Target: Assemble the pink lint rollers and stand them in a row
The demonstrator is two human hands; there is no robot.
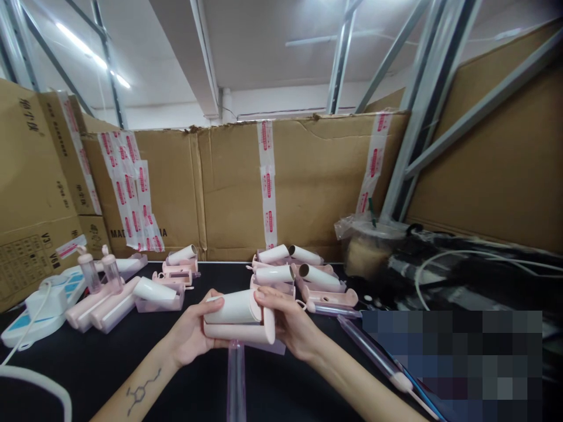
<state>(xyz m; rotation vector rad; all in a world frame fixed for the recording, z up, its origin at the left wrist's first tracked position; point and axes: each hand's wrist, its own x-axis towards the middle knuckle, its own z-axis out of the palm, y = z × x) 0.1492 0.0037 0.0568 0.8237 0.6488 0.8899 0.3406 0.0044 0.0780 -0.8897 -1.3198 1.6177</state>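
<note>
We see the left hand [190,335] and right hand [287,323] both closed around 1 pink lint roller [240,322], each gripping an end, just above the black table [109,363]. Its white roll lies with the long axis running left to right, nearly level, and its clear handle [236,375] points down toward us. Beyond the hands lie more pink rollers [299,272]; a white power strip [41,305] sits far left, against a cardboard wall [229,187].
</note>
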